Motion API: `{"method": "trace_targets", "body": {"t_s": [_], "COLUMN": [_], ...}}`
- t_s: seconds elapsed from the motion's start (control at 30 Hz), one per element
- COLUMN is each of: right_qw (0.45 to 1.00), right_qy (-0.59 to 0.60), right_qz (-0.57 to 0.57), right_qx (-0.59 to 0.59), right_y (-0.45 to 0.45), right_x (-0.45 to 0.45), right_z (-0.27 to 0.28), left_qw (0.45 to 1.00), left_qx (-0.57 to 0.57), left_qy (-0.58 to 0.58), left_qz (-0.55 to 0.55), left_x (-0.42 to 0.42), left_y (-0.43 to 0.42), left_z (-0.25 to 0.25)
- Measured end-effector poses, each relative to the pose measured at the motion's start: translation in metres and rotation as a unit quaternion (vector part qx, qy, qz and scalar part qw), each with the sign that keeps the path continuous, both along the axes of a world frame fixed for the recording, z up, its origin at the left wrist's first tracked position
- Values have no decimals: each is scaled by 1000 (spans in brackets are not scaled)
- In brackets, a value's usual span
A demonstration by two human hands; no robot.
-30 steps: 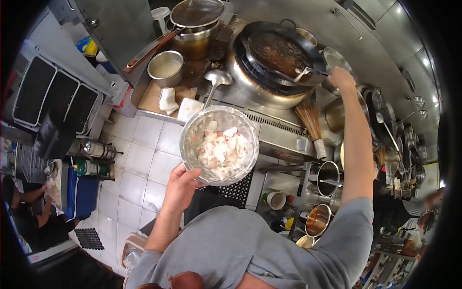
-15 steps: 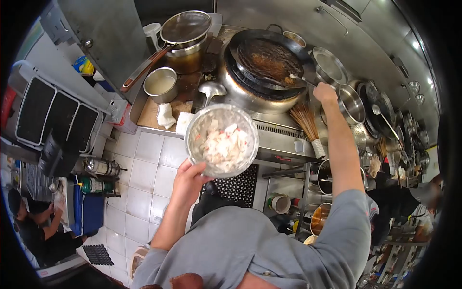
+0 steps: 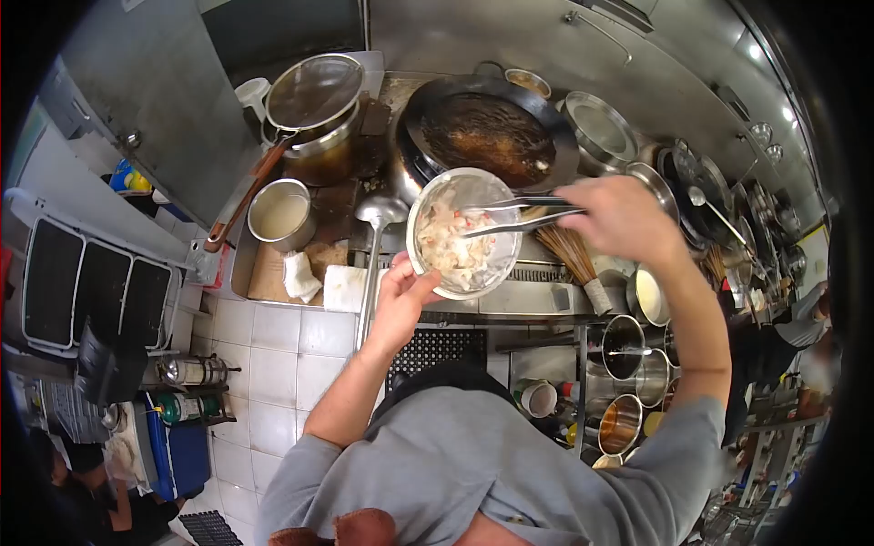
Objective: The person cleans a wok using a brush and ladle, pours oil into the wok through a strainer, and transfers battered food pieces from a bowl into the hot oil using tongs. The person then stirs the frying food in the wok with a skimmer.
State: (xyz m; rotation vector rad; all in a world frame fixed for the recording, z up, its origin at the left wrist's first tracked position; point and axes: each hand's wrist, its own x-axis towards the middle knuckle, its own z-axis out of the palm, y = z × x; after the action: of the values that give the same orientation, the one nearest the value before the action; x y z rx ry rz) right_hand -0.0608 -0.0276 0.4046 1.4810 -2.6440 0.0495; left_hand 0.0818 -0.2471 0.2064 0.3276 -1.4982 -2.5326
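Left hand: your fingers [image 3: 428, 285] grip the bowl [image 3: 464, 234] by its near-left rim.
Right hand: yours [image 3: 619, 217], closed around tongs [image 3: 523, 217], reaches in from right.

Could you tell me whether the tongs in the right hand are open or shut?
Open: the two arms of the tongs stand apart, both reaching into the bowl of pale food.
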Motion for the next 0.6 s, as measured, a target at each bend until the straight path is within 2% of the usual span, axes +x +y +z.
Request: {"method": "trace_targets", "body": {"t_s": [0.03, 0.13, 0.17, 0.23, 0.37, 0.43, 0.5, 0.6], "right_qw": [999, 995, 995, 996, 993, 990, 985, 963], "right_qy": [40, 48, 51, 86, 117, 127, 112, 70], "right_qz": [10, 29, 33, 22, -14, -64, -116, -205], "right_qx": [28, 81, 78, 3, -18, -14, 58, 162], "right_y": [-9, -27, -25, -13, -7, -11, -31, -71], "right_x": [0, -27, -34, -46, -86, -117, -144, -196], "right_z": [-11, -6, 2, 30, 70, 62, 42, -27], "left_qw": [1000, 999, 999, 997, 993, 993, 992, 990], "left_qx": [6, -11, -14, 74, 98, 100, 95, 98], "left_qy": [6, 39, 42, -14, -29, -27, -44, -52], "left_qz": [-7, 11, 15, 4, 51, 53, 74, 90], "left_x": [-2, -18, -23, -32, -55, -60, -57, -46], "left_y": [6, 10, 7, 2, 0, 0, -3, -6], "left_z": [-3, -3, -1, 7, -3, 0, -4, -7]}}
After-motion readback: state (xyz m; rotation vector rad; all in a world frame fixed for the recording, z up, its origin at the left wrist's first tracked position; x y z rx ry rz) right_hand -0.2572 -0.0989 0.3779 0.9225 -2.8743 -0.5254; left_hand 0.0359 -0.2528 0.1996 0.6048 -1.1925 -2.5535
